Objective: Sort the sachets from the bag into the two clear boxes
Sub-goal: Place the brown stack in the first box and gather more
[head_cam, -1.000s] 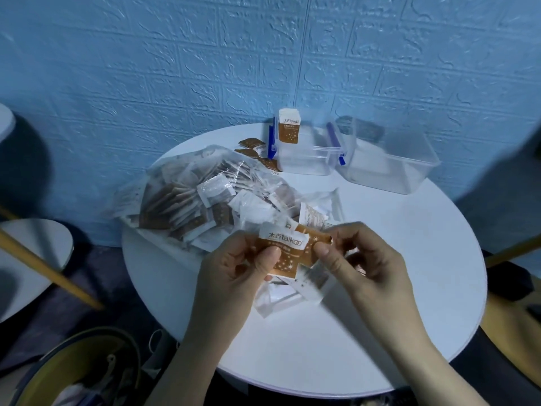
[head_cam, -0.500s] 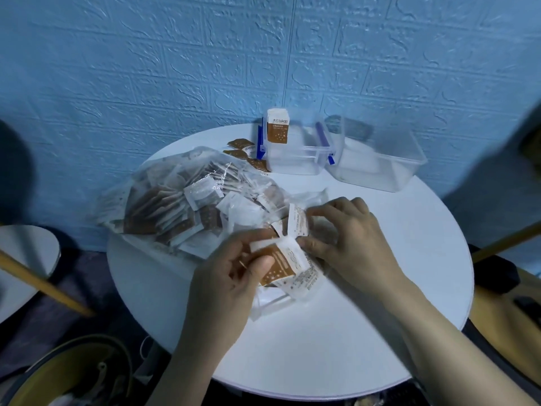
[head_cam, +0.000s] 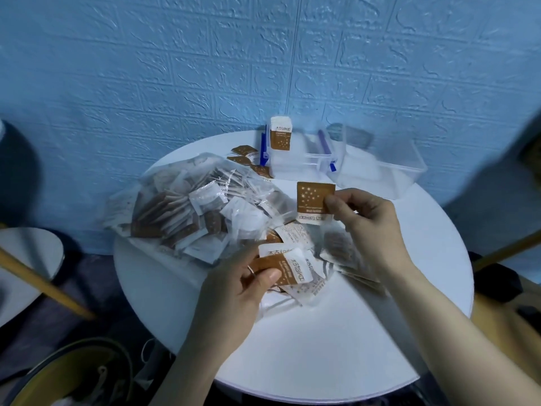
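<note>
Right hand (head_cam: 361,218) has risen from the pile, now pinching a square brown paper sachet (head_cam: 314,203) by its right edge. The two clear plastic boxes (head_cam: 292,167) lie just beyond it, nearer this hand. Left hand (head_cam: 248,284) grips several brown-and-white sachets (head_cam: 288,266) above the round white surface (head_cam: 322,347), beside the clear plastic bag (head_cam: 187,206).

Sachets inside the bag (head_cam: 187,212) blur behind its clear film; their print is unreadable. The right box (head_cam: 389,174) is motion-smeared, its contents indistinct. The left hand (head_cam: 234,288) covers part of its held sachets (head_cam: 288,266). The counter (head_cam: 322,356) hides its own base.
</note>
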A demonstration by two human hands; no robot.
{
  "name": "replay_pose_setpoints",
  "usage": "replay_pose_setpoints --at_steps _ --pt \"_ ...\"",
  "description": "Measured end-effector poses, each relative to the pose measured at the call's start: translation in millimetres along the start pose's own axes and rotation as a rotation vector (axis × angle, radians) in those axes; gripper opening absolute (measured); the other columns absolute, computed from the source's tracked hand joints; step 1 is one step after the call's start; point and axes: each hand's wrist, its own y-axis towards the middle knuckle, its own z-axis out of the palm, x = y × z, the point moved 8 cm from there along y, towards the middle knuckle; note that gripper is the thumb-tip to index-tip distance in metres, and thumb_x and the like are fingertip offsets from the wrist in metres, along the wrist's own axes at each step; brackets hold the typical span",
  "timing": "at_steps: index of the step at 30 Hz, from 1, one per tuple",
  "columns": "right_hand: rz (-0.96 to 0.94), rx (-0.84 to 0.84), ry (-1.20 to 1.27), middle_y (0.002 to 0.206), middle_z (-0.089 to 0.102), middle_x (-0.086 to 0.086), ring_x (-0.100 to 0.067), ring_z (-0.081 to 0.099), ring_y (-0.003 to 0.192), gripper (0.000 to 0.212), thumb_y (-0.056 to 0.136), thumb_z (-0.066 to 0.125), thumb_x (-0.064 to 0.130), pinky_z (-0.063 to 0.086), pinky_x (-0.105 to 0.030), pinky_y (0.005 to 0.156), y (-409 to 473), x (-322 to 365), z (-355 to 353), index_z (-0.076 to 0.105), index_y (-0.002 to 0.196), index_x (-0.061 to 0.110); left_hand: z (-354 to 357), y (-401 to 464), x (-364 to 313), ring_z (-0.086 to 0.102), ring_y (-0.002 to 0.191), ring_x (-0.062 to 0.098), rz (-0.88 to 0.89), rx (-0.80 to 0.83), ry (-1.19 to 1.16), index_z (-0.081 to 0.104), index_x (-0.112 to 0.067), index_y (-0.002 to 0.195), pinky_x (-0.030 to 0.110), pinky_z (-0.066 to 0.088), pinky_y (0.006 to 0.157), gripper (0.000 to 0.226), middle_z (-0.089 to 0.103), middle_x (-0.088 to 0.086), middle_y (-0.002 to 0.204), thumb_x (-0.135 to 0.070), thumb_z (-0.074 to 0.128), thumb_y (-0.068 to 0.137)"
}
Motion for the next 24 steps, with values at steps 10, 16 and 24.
replay_pose_setpoints --at_steps 10,16,24 --pt "0.128 0.143 0.284 0.054 0.051 0.000 -0.007 0.044 0.048 0.013 0.084 0.066 0.009 0.044 -0.021 0.054 -35.0 -10.7 12.0 0.057 0.076 0.008 -8.3 -1.8 -5.5 0.060 0.060 0.001 0.004 -0.066 -0.147 0.063 -0.049 0.102 0.010 0.045 0.057 0.029 0.068 -0.014 0.078 -0.028 0.057 0.082" --pt "-0.103 0.166 -0.092 0.069 0.067 0.009 -0.007 0.059 0.059 0.013 0.096 0.053 0.022 0.043 -0.021 0.057 -46.7 8.6 13.1 0.050 0.084 0.024 -1.4 1.0 -7.8 0.059 0.084 0.001 0.073 -0.010 -0.052 0.052 -0.055 0.120 0.010 0.044 0.070 0.045 0.061 -0.016 0.099 -0.025 0.052 0.085" --pt "-0.134 0.224 -0.220 0.069 0.065 0.000 -0.024 0.063 0.055 0.019 0.094 0.060 0.010 0.052 -0.050 0.063 -48.7 5.8 19.6 0.055 0.089 0.028 -6.5 -1.7 -5.8 0.066 0.068 0.016 0.052 -0.083 -0.082 0.062 -0.043 0.090 0.032 0.055 0.059 0.021 0.069 -0.008 0.081 -0.025 0.065 0.078"
